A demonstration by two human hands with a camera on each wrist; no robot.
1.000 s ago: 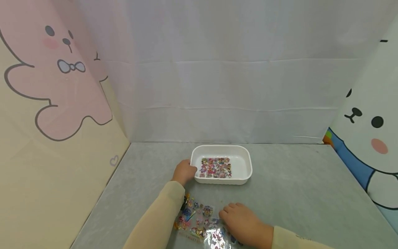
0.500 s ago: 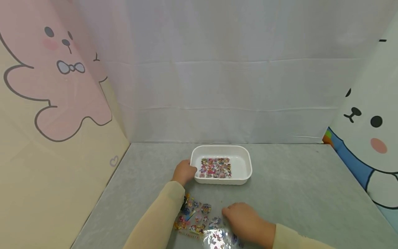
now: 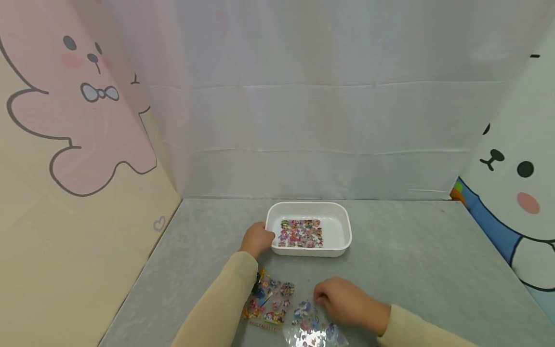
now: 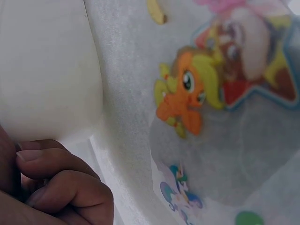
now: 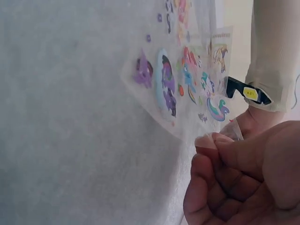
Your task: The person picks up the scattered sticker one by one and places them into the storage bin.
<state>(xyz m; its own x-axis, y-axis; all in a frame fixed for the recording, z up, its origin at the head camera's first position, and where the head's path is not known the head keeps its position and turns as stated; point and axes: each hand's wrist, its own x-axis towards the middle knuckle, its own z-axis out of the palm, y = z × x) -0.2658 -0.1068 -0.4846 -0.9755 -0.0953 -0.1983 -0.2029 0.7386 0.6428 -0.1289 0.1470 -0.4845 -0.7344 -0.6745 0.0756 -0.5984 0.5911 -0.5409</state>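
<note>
Plainly, hands (image 3: 257,239) (image 3: 349,303) hold a rounded tray (image 3: 337,231) and glossy film (image 3: 313,325).

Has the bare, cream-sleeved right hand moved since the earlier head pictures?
Yes: the right hand has shifted slightly rightward, judged against the white, rounded-rectangular plastic tray, which has kept its place in the head view.

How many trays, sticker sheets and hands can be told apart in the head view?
Tray: 1
Sticker sheets: 3 (tray sheet, left sheet, right sheet; stacking could hide more)
Hands: 2 (left hand, right hand)
Total: 6
</note>
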